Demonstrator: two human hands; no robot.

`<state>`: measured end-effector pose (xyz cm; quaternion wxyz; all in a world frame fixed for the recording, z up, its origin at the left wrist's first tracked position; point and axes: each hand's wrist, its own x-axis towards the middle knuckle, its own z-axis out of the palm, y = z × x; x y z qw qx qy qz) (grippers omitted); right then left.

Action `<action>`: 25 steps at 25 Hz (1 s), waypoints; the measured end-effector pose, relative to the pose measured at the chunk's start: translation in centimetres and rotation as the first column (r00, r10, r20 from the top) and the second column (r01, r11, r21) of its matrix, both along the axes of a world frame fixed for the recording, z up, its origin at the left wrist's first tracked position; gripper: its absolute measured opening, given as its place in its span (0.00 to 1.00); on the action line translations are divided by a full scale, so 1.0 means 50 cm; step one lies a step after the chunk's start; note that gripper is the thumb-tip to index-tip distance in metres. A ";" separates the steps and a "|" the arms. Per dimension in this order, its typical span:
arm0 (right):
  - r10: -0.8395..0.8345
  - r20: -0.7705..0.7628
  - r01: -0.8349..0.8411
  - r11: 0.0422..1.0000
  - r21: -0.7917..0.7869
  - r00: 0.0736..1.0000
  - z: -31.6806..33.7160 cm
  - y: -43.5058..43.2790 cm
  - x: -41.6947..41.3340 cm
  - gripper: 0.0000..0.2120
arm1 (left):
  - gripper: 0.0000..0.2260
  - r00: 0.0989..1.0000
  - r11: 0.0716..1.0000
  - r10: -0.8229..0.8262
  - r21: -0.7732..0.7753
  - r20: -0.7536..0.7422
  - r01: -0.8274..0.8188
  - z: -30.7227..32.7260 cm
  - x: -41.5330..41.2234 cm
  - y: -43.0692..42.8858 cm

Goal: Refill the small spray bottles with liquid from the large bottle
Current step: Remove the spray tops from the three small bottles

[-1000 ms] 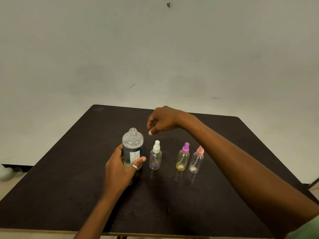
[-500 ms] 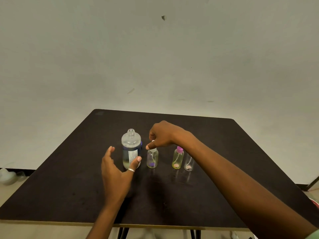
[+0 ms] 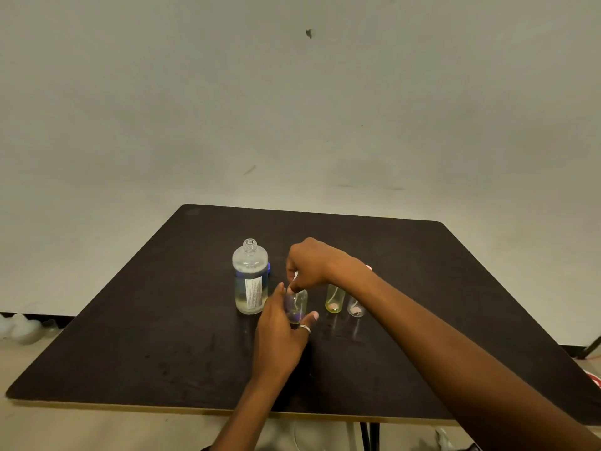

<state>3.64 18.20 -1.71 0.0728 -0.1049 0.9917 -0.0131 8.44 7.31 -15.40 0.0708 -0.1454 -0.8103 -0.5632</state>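
Fingers [image 3: 294,283] of the right hand [image 3: 313,263] pinch the spray top of the small bottle [image 3: 297,307], while the left hand [image 3: 279,336] wraps its clear body at the desk's [image 3: 130,336] centre. Twisting hard could likely jerk it sideways into the large bottle [image 3: 250,278] at nine o'clock, uncapped, tall, clear with a paper label, and spill it. At three o'clock stand a yellowish bottle [image 3: 334,299] and a clear bottle [image 3: 356,309], smooth, light plastic, easily toppled by the forearm.
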 end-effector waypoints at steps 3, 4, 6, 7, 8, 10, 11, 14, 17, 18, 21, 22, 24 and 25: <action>0.007 -0.006 -0.007 1.000 -0.001 1.000 -0.001 -0.001 0.010 0.08 | 0.23 1.000 1.000 0.015 -0.020 -0.026 -0.016 0.006 -0.002 0.014; 0.007 -0.006 -0.007 1.000 -0.006 1.000 -0.001 -0.001 0.014 0.08 | 0.20 0.999 0.999 0.037 -0.012 -0.027 -0.037 0.007 -0.005 0.014; -0.003 -0.005 0.003 1.000 -0.020 1.000 0.000 0.002 0.019 0.09 | 0.17 0.998 0.998 0.063 -0.007 -0.016 -0.063 0.005 -0.010 0.013; -0.014 -0.012 0.013 1.000 -0.020 1.000 0.002 0.003 0.022 0.10 | 0.16 0.997 0.997 0.070 -0.010 -0.018 -0.070 0.004 -0.011 0.013; -0.028 -0.028 0.028 1.000 -0.012 0.999 0.002 0.004 0.026 0.12 | 0.16 0.997 0.997 0.077 -0.016 -0.024 -0.077 0.002 -0.013 0.013; -0.071 -0.078 0.073 0.997 0.013 0.994 0.000 0.003 0.035 0.19 | 0.14 0.995 0.996 0.086 -0.022 -0.043 -0.087 0.000 -0.013 0.014; -0.097 -0.103 0.099 0.995 0.022 0.990 -0.002 0.000 0.039 0.21 | 0.13 0.994 0.995 0.091 -0.028 -0.055 -0.093 -0.001 -0.014 0.014; -0.134 -0.143 0.139 0.990 0.024 0.981 -0.015 -0.012 0.043 0.19 | 0.12 0.992 0.994 0.100 -0.031 -0.076 -0.102 -0.006 -0.017 0.014; -0.120 -0.132 0.123 0.992 0.016 0.984 -0.019 -0.020 0.040 0.19 | 0.14 0.992 0.995 0.093 -0.010 -0.086 -0.094 -0.010 -0.020 0.013; -0.112 -0.130 0.115 0.993 0.013 0.985 -0.019 -0.019 0.041 0.19 | 0.16 0.992 0.996 0.086 -0.004 -0.090 -0.086 -0.010 -0.019 0.012; -0.080 -0.126 0.083 0.996 0.022 0.989 -0.021 -0.014 0.040 0.17 | 0.17 0.994 0.997 0.071 0.001 -0.085 -0.071 -0.013 -0.022 0.011; -0.061 -0.123 0.066 0.997 0.034 0.991 -0.024 -0.013 0.039 0.14 | 0.18 0.995 0.998 0.063 0.007 -0.079 -0.063 -0.013 -0.023 0.010; -0.021 -0.121 0.027 0.998 0.048 0.992 -0.024 -0.010 0.039 0.10 | 0.18 0.997 0.999 0.050 0.018 -0.067 -0.049 -0.014 -0.023 0.009; 0.003 -0.116 0.003 0.999 0.047 0.993 -0.022 -0.008 0.040 0.10 | 0.18 0.997 0.999 0.049 0.018 -0.062 -0.048 -0.013 -0.023 0.009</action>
